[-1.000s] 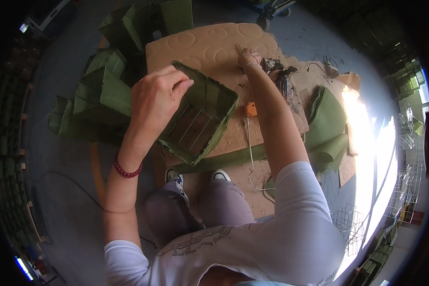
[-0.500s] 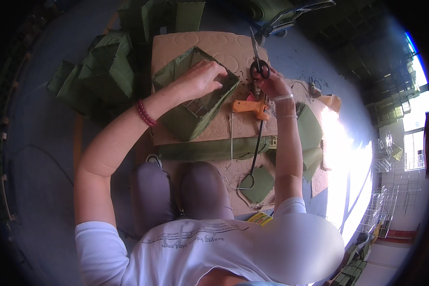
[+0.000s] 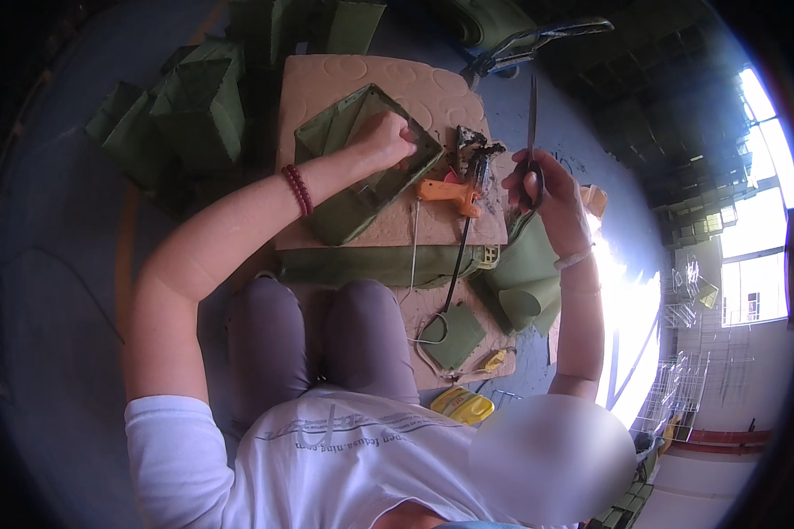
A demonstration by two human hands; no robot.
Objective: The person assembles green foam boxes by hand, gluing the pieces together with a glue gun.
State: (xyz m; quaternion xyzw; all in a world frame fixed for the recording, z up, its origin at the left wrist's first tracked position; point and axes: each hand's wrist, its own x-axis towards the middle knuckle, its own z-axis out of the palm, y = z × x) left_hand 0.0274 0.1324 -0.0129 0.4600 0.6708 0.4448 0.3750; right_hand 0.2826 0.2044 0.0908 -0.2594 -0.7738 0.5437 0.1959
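Note:
My left hand (image 3: 384,144) reaches over the open green box (image 3: 362,207), near its right-hand rim. The fingers are curled in, and what they hold, if anything, is hidden. My right hand (image 3: 556,196) is closed around the dark handles of a pair of scissors (image 3: 533,119), off the right edge of the cardboard. Their blades point away from me. An orange glue gun (image 3: 448,195) lies between the box and my right hand, its far end by a blackened, crusted piece (image 3: 482,160).
Cardboard (image 3: 397,84) covers the work surface. More green boxes (image 3: 198,110) stand at the far left. Green sheet material (image 3: 525,282) lies at the right, a green piece (image 3: 456,339) nearer me, and a yellow container (image 3: 463,405) beside my body. The glue gun's black cord (image 3: 458,264) runs toward me.
My right hand has moved right, away from the glue gun, taking the scissors along. The fingers of my left hand have curled in more over the box.

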